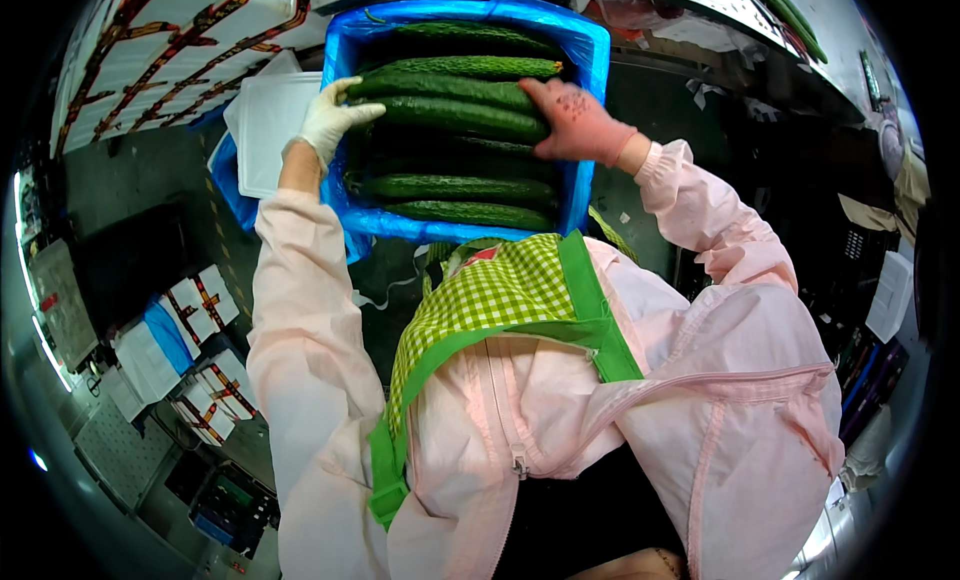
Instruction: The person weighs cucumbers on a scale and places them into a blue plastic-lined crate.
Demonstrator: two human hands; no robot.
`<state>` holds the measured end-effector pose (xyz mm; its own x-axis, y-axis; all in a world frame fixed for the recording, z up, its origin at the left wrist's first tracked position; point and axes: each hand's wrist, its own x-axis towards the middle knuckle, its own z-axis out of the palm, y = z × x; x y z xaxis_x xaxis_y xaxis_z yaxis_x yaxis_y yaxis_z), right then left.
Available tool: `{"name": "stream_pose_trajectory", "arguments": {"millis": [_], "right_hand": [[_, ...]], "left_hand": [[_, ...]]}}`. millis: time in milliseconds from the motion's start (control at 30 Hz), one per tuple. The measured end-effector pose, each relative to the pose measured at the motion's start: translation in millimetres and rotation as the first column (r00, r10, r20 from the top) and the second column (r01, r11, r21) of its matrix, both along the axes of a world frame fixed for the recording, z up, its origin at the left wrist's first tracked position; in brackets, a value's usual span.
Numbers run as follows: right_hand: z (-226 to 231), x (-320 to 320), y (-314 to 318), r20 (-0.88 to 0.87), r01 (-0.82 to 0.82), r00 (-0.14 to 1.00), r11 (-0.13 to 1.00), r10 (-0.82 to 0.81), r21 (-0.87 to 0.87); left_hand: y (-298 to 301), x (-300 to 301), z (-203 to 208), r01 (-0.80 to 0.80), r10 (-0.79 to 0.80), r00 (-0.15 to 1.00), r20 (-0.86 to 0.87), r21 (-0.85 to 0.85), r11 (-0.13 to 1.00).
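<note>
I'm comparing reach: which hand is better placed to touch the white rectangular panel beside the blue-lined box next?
Probably left: the white-gloved left hand sits beside the panel; the pink-gloved right hand is across the box. Both hold long green cucumbers.

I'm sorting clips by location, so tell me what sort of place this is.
Probably a produce packing room: a blue-lined box holds rows of cucumbers, white boxes striped with patterned tape show at upper left, and more cucumbers lie on the counter at upper right.
</note>
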<state>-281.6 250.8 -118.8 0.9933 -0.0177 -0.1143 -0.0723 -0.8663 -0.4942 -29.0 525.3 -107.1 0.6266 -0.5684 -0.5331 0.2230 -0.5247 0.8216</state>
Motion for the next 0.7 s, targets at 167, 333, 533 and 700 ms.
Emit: {"name": "stream_pose_trajectory", "arguments": {"millis": [167, 333, 533, 700], "right_hand": [[0.6, 28.3, -22.8, 0.053, 0.076, 0.997, 0.907, -0.059, -0.414], [-22.5, 21.3, -31.9, 0.258, 0.172, 0.964, 0.898, -0.069, -0.405], [6.0, -23.5, 26.7, 0.196, -0.098, 0.978, 0.989, 0.075, 0.111], [-49.4, -46.8, 55.0, -0.273, -0.204, 0.926, 0.954, 0.261, 0.221]], "left_hand": [[-33.1, 12.0, -32.1, -0.082, 0.085, 0.979, 0.186, -0.023, 0.996], [-36.0, -9.5, -41.9, -0.16, 0.025, 0.712, 0.702, 0.127, 0.979], [25.9, -64.2, -17.1, 0.259, -0.349, 0.805, 0.481, 0.244, 0.934], [29.0, -79.4, 2.4, 0.515, -0.816, 0.567, 0.112, 0.725, 0.457]]}}
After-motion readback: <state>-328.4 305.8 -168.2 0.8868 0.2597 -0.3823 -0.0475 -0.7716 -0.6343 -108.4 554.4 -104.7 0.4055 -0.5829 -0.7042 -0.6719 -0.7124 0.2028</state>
